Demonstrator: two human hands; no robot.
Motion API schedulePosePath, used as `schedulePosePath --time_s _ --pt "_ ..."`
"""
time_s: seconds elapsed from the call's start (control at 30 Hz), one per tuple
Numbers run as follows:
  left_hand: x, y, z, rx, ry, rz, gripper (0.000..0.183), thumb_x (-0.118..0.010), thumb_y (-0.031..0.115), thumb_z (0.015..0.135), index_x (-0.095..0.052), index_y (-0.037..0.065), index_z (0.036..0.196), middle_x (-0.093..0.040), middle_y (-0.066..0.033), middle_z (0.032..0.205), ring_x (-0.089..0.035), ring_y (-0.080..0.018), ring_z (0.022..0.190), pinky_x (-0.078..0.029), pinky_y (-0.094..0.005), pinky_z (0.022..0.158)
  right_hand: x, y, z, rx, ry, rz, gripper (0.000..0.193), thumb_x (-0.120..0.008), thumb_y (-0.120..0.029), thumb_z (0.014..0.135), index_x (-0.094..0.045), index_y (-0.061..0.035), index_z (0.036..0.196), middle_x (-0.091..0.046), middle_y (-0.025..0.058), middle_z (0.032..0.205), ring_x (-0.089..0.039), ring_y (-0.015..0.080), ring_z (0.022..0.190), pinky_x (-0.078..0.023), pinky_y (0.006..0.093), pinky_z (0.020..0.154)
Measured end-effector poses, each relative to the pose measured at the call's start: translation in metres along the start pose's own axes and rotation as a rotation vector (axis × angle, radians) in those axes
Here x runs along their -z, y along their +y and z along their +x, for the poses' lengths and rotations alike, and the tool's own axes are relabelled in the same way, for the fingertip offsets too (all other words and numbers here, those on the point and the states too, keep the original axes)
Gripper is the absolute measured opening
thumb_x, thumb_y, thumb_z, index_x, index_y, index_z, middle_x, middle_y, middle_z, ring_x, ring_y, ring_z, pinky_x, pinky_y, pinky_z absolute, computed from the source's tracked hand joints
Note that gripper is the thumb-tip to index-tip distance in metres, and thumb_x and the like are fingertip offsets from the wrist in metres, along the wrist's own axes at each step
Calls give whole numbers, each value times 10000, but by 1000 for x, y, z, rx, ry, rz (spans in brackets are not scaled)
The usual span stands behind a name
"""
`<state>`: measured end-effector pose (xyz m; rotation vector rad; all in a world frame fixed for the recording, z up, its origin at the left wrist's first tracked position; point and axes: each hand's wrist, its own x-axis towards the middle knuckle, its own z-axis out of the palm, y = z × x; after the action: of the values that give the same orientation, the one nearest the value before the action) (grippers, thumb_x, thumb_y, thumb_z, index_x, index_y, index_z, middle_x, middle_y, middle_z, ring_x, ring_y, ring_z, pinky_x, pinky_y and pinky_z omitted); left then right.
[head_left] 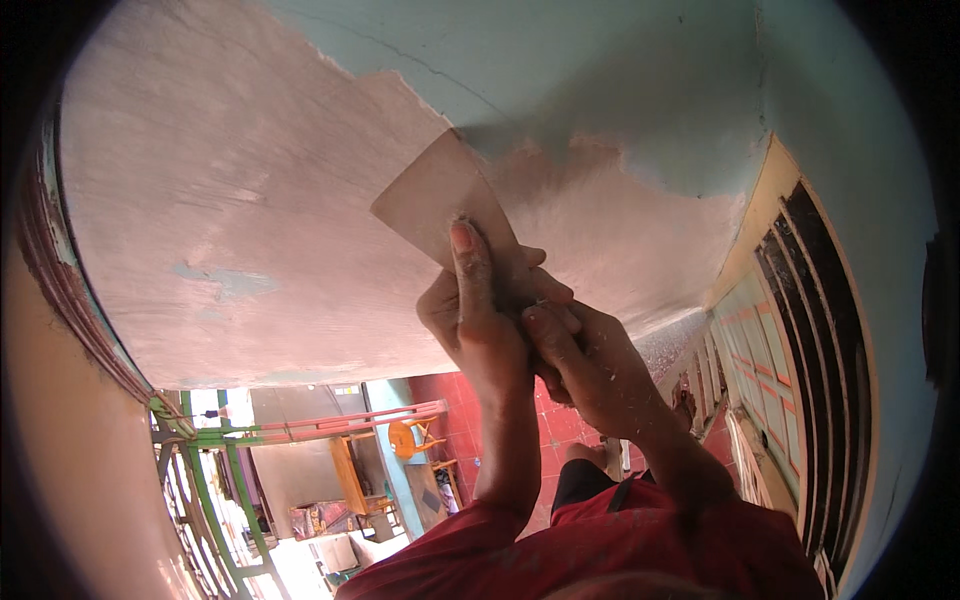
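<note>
A flat, broad-bladed putty knife (440, 185) tilts up and to the left in front of the wall. My left hand (480, 315) is closed on it, the thumb lying flat along the blade. Close against it on the right, my right hand (590, 365) has its fingers curled at the knife's lower end, where the handle is hidden between both hands. Pale specks stick to my fingers. Behind the blade, the wall (240, 200) has a pinkish-grey coat with a ragged edge against blue-green paint (560, 60). I cannot tell whether the blade touches the wall.
Slatted dark openings in a pale frame (815, 300) run along the right. Below are a red tiled floor (455, 400), an orange chair (410, 438) and a green metal frame (230, 490). A bluish patch (225, 283) shows in the coat at left, and a thin crack crosses the paint above.
</note>
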<state>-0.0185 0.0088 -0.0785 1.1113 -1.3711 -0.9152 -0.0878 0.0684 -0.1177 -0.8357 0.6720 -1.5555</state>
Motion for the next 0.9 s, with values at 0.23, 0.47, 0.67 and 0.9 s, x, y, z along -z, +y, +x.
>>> schedulePosePath --time_s 0.23,0.47,0.67,0.9 --pt "-9 57 16 7 42 -115 612 -432 436 1038 -618 -96 797 -584 -162 508 -511 -178 360 -411 -254 399 -15 -28 18 324 -51 -15 400 -427 -276 1038 -533 13 1293 -651 165 983 -619 210 866 -471 327 800" --pt "-6 52 11 23 35 0 626 -412 448 1041 -623 -87 794 -583 -162 511 -510 -183 360 -415 -259 388 -17 -21 10 255 -29 -21 402 -449 -327 1037 -577 18 1201 -623 131 846 -589 168 774 -463 316 721" --pt "-27 92 28 -52 18 -111 640 -395 451 1043 -624 -95 801 -583 -159 512 -496 -191 342 -420 -263 380 -13 -78 12 234 -121 65 408 -471 -357 1030 -588 19 1137 -582 80 765 -549 133 681 -453 302 642" --pt "-10 85 19 -52 71 70 644 -395 467 1041 -623 -97 829 -596 -164 543 -516 -192 361 -420 -254 387 -27 -76 1 100 -60 81 374 -456 -326 1031 -594 2 1146 -550 32 739 -518 106 668 -436 281 627"
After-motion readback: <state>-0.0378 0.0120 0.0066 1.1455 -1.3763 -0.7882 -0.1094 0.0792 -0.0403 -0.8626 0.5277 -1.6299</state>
